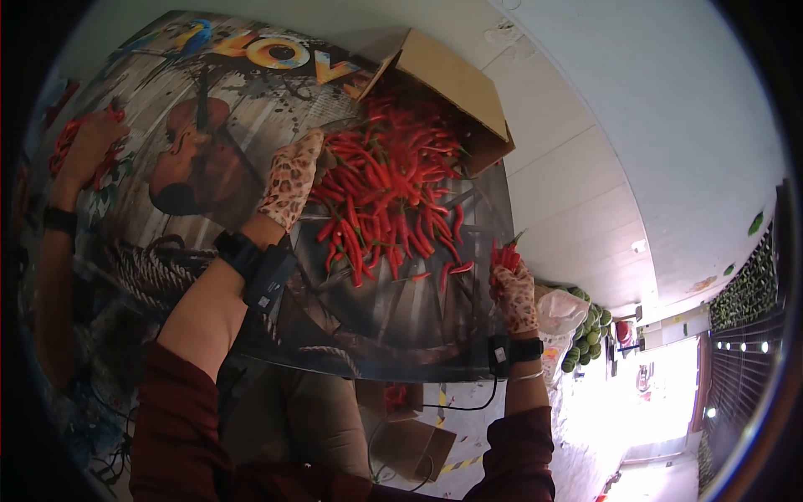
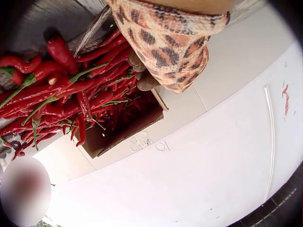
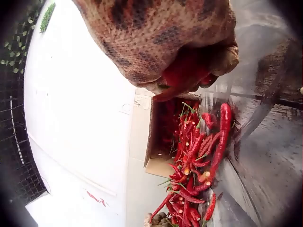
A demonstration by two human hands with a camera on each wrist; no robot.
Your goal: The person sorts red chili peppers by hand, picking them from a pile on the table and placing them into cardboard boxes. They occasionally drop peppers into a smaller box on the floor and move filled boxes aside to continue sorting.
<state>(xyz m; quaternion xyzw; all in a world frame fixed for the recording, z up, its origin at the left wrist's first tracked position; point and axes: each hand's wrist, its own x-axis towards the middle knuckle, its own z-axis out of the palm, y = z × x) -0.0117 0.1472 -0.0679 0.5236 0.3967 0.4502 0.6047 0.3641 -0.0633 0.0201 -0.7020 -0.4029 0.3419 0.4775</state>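
Observation:
Red chilies (image 1: 381,180) (image 2: 61,94) (image 3: 189,161) spill in a heap from a tipped cardboard box (image 1: 456,75) (image 2: 120,142) (image 3: 156,165) onto a printed tabletop (image 1: 401,335). My left hand (image 1: 291,180) (image 2: 165,45), in a leopard-print glove, is at the heap's left edge, its fingertips against the chilies. Whether it pinches one is hidden. Away to the right, near the table's edge, my gloved right hand (image 1: 516,299) (image 3: 161,42) grips a bunch of chilies (image 1: 504,255) (image 3: 184,78) with curled fingers, their tips pointing up in the head view.
At the far left another arm (image 1: 57,276) reaches in, its hand (image 1: 94,144) at more red chilies. A pale wall (image 1: 577,151) stands beyond the box. Green round produce (image 1: 590,335) lies right of the table, and cardboard boxes (image 1: 414,448) sit below its near edge.

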